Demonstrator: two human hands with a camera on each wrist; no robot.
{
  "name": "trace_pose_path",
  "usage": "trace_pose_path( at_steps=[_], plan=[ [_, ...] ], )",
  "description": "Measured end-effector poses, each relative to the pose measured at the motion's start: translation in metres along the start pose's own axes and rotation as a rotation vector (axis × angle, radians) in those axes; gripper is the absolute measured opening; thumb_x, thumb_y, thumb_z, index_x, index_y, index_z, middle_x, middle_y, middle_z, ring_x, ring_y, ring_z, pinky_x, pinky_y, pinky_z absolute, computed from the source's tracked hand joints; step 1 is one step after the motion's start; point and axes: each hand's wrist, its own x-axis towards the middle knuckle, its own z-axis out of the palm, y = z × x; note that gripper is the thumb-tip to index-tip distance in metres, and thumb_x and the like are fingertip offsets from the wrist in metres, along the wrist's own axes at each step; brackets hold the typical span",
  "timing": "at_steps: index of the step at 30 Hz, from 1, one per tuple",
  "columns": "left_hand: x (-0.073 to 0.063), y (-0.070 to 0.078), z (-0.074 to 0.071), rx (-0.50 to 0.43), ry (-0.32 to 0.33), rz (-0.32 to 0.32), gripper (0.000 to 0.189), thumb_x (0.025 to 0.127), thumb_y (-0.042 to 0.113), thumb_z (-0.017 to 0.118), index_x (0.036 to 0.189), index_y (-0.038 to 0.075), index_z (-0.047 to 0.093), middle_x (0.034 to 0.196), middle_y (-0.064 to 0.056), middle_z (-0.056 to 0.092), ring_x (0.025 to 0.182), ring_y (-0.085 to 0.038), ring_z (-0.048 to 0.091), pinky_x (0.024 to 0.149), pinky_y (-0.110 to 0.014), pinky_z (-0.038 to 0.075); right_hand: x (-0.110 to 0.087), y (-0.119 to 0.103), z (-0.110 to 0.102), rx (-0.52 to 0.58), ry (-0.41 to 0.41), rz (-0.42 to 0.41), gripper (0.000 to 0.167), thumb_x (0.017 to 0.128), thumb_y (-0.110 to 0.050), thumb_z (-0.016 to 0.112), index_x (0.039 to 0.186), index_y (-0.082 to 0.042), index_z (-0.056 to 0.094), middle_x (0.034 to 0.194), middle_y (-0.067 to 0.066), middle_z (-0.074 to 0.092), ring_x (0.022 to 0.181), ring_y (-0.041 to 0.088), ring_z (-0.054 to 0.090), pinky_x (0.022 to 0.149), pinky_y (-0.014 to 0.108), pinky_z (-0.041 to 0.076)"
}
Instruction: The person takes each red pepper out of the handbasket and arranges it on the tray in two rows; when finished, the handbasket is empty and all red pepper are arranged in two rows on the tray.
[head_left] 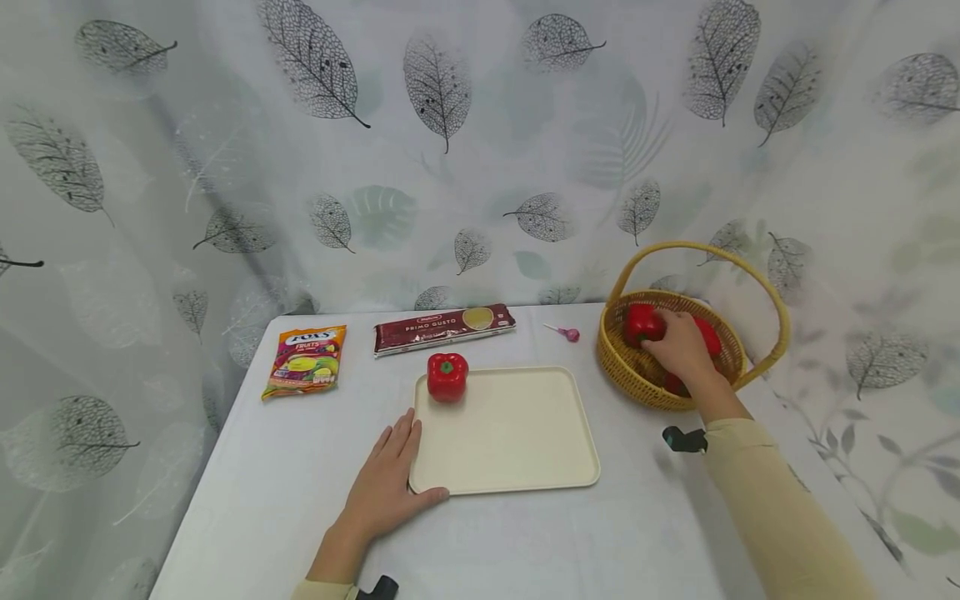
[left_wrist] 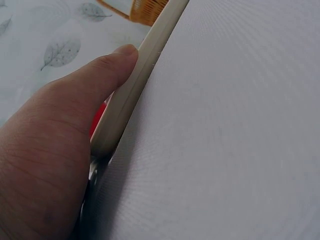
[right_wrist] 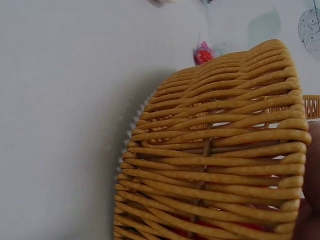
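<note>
My left hand (head_left: 386, 479) lies at the near left corner of a cream tray (head_left: 510, 433), its fingers straight along the left side. In the left wrist view, the thumb (left_wrist: 107, 70) touches the tray's edge (left_wrist: 145, 65). A red bell pepper (head_left: 447, 377) with a green stem stands in the tray's far left corner. Reaching into a yellow wicker basket (head_left: 637, 387), my right hand (head_left: 686, 350) grips another red bell pepper (head_left: 643, 323). More red shows in the basket beside and under that hand. In the right wrist view the basket wall (right_wrist: 220, 150) covers most of the grip.
Behind the tray lies a long dark red biscuit packet (head_left: 444, 329). An orange candy bag (head_left: 305, 362) is at the far left. Between packet and basket lies a small lollipop (head_left: 570, 334). The basket's tall handle (head_left: 697, 246) arches over it. A leaf-patterned curtain (head_left: 480, 167) hangs behind the table.
</note>
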Motion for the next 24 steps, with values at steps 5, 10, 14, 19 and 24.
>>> trace_pose_path(
  at_steps=[5,10,14,19,24],
  plan=[
    [0.0,0.0,0.0,-0.001,-0.008,-0.006,0.125,0.085,0.086,0.066,0.17,0.002,0.03,0.18,-0.012,0.019,0.165,-0.026,0.019,0.133,-0.046,0.015,0.0,-0.005,-0.004,-0.042,-0.051,-0.033,0.069,0.098,-0.011,0.075,0.154,0.014,0.045,0.151,0.045,0.04,0.141,0.062,0.039,0.117,0.078,0.032],
    [0.0,-0.001,0.0,-0.009,0.002,0.001,0.124,0.085,0.086,0.066,0.17,0.003,0.031,0.18,-0.012,0.019,0.165,-0.028,0.019,0.133,-0.046,0.015,0.001,-0.01,-0.006,-0.081,-0.08,-0.06,0.067,0.098,-0.01,0.074,0.154,0.014,0.047,0.154,0.045,0.037,0.138,0.06,0.044,0.118,0.075,0.034],
    [0.0,-0.002,0.001,-0.009,0.008,0.007,0.124,0.085,0.087,0.065,0.17,0.002,0.031,0.18,-0.012,0.019,0.165,-0.027,0.019,0.134,-0.045,0.014,0.007,-0.011,-0.007,-0.122,-0.094,-0.087,0.066,0.097,-0.009,0.073,0.155,0.012,0.048,0.153,0.044,0.041,0.142,0.062,0.039,0.119,0.075,0.032],
    [0.001,-0.004,0.002,-0.016,0.012,0.012,0.125,0.085,0.087,0.065,0.169,0.002,0.032,0.18,-0.011,0.02,0.165,-0.024,0.019,0.134,-0.045,0.014,0.014,-0.009,-0.008,-0.15,-0.106,-0.091,0.062,0.098,-0.008,0.072,0.152,0.013,0.049,0.156,0.044,0.036,0.146,0.064,0.03,0.118,0.076,0.033],
    [0.002,-0.003,0.003,-0.013,0.003,0.004,0.125,0.085,0.089,0.063,0.17,0.003,0.032,0.18,-0.011,0.019,0.165,-0.024,0.019,0.134,-0.046,0.014,0.021,-0.01,-0.008,-0.128,-0.133,-0.09,0.067,0.1,-0.01,0.074,0.154,0.014,0.043,0.157,0.041,0.037,0.144,0.06,0.038,0.119,0.073,0.034]
  ],
)
